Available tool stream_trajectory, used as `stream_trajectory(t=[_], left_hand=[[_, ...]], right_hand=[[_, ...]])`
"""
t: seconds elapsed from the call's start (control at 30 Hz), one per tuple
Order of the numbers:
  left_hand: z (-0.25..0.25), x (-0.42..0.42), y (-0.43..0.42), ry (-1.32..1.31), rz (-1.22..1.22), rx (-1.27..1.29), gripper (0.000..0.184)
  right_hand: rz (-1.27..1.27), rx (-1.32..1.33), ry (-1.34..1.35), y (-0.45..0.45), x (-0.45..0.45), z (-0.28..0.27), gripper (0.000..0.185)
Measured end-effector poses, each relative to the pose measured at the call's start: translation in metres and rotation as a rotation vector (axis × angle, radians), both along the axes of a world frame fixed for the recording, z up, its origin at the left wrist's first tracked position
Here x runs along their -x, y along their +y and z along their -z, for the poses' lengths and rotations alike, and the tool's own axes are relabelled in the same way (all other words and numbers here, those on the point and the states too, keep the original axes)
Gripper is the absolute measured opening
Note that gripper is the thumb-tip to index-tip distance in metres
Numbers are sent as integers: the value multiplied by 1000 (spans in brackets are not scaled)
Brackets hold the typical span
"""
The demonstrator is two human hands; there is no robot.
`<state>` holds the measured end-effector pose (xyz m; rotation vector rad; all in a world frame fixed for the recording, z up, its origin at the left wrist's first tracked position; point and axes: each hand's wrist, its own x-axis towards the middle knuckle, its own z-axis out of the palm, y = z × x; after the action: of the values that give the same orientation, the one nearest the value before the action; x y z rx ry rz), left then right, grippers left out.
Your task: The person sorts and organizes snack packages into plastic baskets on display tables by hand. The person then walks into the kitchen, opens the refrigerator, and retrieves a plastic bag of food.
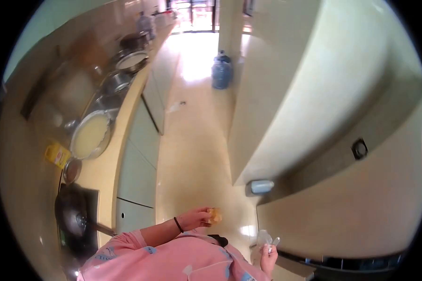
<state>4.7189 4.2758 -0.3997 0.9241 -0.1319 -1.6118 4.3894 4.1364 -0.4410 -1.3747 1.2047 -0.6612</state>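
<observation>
My left hand (195, 218), with a dark band at the wrist, is closed around a small yellow-orange item (214, 216). Its exact kind is too blurred to tell. My right hand (268, 255) is lower and to the right, fingers closed on a translucent plastic item (263, 238). A pale, spoon-like end (276, 241) sticks up beside it. Both hands are held in front of my pink top (192, 257), well apart from each other.
On the left counter (109, 168) stand a large bowl of pale liquid (92, 136), a yellow packet (57, 154), a wok (72, 210) and metal pots. A light-blue container (260, 187) and a blue water bottle (221, 72) are on the floor along the right wall.
</observation>
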Motion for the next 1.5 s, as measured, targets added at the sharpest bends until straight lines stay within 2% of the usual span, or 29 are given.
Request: stream_trajectory(t=[0.1,0.23,0.3,0.37,0.4,0.43,0.53,0.63,0.77,0.83,0.97,1.13,1.2,1.37,1.47,1.5], left_hand=[[13,-36,7,-7,-158,14,33],[31,-114,7,-17,-328,-10,33],[29,-153,8,-23,-387,-27,33],[27,-200,3,-52,-459,68,35],[19,-221,2,-119,-467,63,40],[22,-244,-2,-142,-485,56,37],[15,-299,-24,-150,-549,45,36],[-3,-348,-59,-186,-584,60,34],[28,-426,-117,-128,-654,176,34],[31,-464,-147,-177,-626,155,35],[32,-550,-198,-123,-696,151,39],[16,-654,-234,-219,-726,146,39],[11,-691,-242,-188,-838,106,37],[48,-796,-271,-142,-913,61,36],[66,-879,-298,-140,-954,103,39],[68,-910,-309,-164,-940,113,41]], right_hand=[[-262,145,108,-38,-72,-10,15],[-477,106,-16,-90,-186,21,13],[-582,151,20,-114,-243,26,14],[-551,120,51,-137,-309,22,14],[-551,410,129,-145,-342,16,14],[-600,286,-27,-149,-380,-6,14],[-757,330,-28,-185,-463,-13,15],[-763,381,7,-210,-543,-31,16],[-831,564,117,-277,-649,-9,17],[-620,65,-207,-293,-704,-15,16],[-642,-90,-252,-366,-812,6,13],[-741,-47,-186,-415,-946,-12,13],[-749,-35,-173,-436,-996,-17,13],[-866,-34,-148,-485,-1126,-8,13],[-872,49,-56,-538,-1205,30,13],[-876,59,-51,-545,-1228,24,13]])
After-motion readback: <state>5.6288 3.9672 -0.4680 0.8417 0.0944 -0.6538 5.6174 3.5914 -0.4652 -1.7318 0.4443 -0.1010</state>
